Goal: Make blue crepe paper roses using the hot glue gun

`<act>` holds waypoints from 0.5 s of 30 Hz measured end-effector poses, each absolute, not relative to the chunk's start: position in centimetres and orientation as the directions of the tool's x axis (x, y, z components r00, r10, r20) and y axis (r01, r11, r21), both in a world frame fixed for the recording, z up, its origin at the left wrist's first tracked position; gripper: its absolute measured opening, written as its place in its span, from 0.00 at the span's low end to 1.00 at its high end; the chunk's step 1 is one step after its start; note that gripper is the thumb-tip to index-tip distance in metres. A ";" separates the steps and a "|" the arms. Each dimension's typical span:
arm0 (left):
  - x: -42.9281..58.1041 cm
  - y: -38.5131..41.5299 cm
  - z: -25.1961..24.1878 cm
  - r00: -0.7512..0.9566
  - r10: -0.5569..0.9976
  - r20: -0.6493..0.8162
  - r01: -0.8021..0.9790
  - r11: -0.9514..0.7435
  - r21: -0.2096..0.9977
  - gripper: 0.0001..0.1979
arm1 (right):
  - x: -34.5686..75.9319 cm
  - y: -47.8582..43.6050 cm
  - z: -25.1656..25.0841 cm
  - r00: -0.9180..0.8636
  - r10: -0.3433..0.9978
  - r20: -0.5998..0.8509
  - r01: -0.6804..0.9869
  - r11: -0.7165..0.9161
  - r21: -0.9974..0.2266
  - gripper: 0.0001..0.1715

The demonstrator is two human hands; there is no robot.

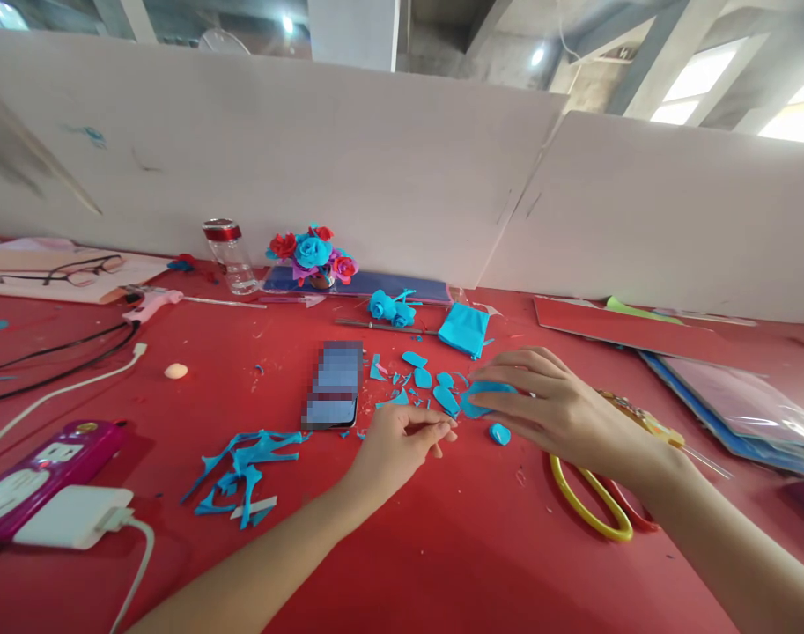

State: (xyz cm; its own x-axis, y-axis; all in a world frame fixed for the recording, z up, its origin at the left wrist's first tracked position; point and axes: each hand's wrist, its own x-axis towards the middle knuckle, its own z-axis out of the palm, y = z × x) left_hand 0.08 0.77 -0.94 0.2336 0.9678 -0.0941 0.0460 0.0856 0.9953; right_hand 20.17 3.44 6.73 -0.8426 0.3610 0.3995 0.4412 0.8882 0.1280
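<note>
My left hand (pixel 402 445) is closed in a pinch above the red table, just in front of the cut blue petal-shaped pieces (pixel 446 400). Whatever lies between its fingertips is too small to make out. My right hand (pixel 553 401) reaches in from the right with its fingers stretched and apart. Beneath those fingers, partly covered, is a larger blue piece (pixel 486 398), close to or touching them. A small round blue piece (pixel 500 433) lies just below the right fingers. Yellow-and-red-handled scissors (pixel 596 511) rest under the right forearm, partly hidden.
A phone (pixel 334 385) and blue scraps (pixel 247 467) lie left of my hands. Behind are blue paper flowers (pixel 392 308), a folded blue sheet (pixel 464 329), a flower bouquet (pixel 313 253) and a glass bottle (pixel 232 255). A glue gun (pixel 151 304) and power strip (pixel 51 475) sit left.
</note>
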 end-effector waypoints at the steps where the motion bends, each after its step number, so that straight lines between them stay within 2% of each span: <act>1: 0.1 0.7 -0.9 0.224 0.971 -0.083 0.063 0.070 0.996 0.10 | 20.1 3.4 6.8 -0.848 0.362 0.387 0.438 0.890 0.128 0.10; 5: 0.2 0.6 -0.5 0.214 0.975 -0.054 0.105 0.032 0.994 0.11 | 19.8 3.2 7.0 -0.864 0.364 0.348 0.440 0.881 0.171 0.11; 9: 0.2 0.5 -0.2 0.219 0.972 -0.082 0.095 0.062 0.994 0.10 | 19.6 3.0 7.1 -0.878 0.374 0.299 0.444 0.869 0.217 0.11; 15: 0.2 0.6 -0.5 0.234 0.968 -0.094 0.027 0.090 0.996 0.10 | 19.4 3.0 7.4 -0.881 0.345 0.322 0.430 0.869 0.244 0.10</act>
State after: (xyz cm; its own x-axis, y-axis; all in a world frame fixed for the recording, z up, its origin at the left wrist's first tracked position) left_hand 0.20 0.58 -0.49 0.2338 0.9678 -0.0936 0.0273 0.0897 0.9956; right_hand 19.44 3.01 7.40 -0.8815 0.3452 0.3222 0.4298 0.8692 0.2444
